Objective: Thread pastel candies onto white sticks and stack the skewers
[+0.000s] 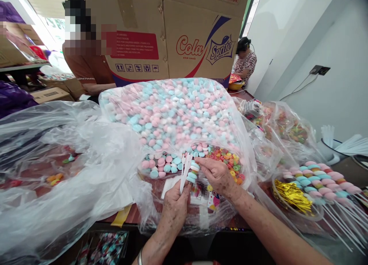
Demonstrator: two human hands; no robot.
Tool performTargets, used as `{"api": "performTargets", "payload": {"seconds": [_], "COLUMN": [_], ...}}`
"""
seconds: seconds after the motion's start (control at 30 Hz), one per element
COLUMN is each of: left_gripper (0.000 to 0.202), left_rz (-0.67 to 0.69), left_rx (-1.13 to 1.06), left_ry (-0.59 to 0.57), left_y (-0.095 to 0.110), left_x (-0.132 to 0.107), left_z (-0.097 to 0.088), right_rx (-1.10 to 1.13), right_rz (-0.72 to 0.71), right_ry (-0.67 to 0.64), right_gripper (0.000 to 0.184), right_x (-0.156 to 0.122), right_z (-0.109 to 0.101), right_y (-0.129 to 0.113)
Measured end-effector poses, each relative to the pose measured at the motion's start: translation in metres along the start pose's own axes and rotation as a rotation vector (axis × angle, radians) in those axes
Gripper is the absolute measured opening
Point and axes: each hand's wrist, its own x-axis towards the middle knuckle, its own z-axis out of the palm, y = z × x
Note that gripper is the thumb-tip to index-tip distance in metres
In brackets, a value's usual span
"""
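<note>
Left of the big candy bag, crumpled clear plastic covers the worktop w/ a few loose sweets. At the bag's near mouth, left hand has fingers clamped on a bunch of white sticks. Right hand, just beside, fingers pinched together on a blue candy at the stick tips. Right of the bag: finished candy skewers & gold twist ties in a tub.

- My left hand grips white sticks
- The candies in the clear bag are pink, pale blue and white
- Ring sweets are orange, green, red
- Twist ties shine gold
- The carton is brown with red lettering
</note>
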Motion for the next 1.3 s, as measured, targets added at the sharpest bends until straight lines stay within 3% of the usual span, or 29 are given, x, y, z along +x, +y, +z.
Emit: {"api": "performTargets", "payload": {"seconds": [0.07, 0.17, 0.3, 0.37, 0.43, 0.57, 0.7, 1.0, 1.13, 1.2, 1.3], "left_gripper": [0.032, 0.033, 0.031, 0.029, 0.028, 0.030, 0.030, 0.028, 0.028, 0.029, 0.032], "left_rz": [-0.009, -0.006, -0.029, -0.048, -0.053, -0.040, -0.030, -0.047, -0.050, -0.051, -0.062], "left_rx": [-0.002, 0.000, -0.050, -0.085, -0.109, -0.125, -0.121, -0.120, -0.140, -0.157, -0.177], "left_ry": [0.007, 0.015, 0.039, 0.060, 0.076, 0.085, 0.066, 0.042, 0.044, 0.062, 0.099], "left_y": [0.001, 0.001, -0.006, -0.011, -0.016, -0.020, -0.018, -0.017, -0.018, -0.018, -0.019], "left_x": [-0.001, -0.001, 0.001, 0.002, 0.003, 0.004, 0.003, 0.003, 0.003, 0.003, 0.002], "left_z": [0.000, -0.001, 0.001, 0.002, 0.003, 0.003, 0.002, 0.002, 0.003, 0.003, 0.003], "right_rx": [-0.052, -0.059, -0.074, -0.231, -0.477, -0.861, -0.992, -0.948, -0.892, -0.766, -0.355], "right_rz": [-0.098, -0.129, 0.073, 0.192, 0.237, 0.205, 0.148, 0.092, 0.137, 0.170, 0.271], "right_ry": [-0.053, -0.107, -0.082, -0.037, -0.096, -0.312, -0.353, -0.441, -0.405, -0.330, -0.281], "right_gripper": [0.037, 0.037, 0.038, 0.038, 0.036, 0.042, 0.042, 0.048, 0.038, 0.032, 0.021], "right_x": [-0.002, -0.001, 0.015, 0.029, 0.044, 0.063, 0.065, 0.066, 0.072, 0.070, 0.056], "right_z": [-0.001, -0.003, -0.013, -0.020, -0.024, -0.017, -0.008, -0.007, -0.013, -0.019, -0.024], "right_y": [-0.004, -0.008, -0.004, 0.003, 0.009, 0.014, 0.015, 0.026, 0.023, 0.020, 0.017]}}
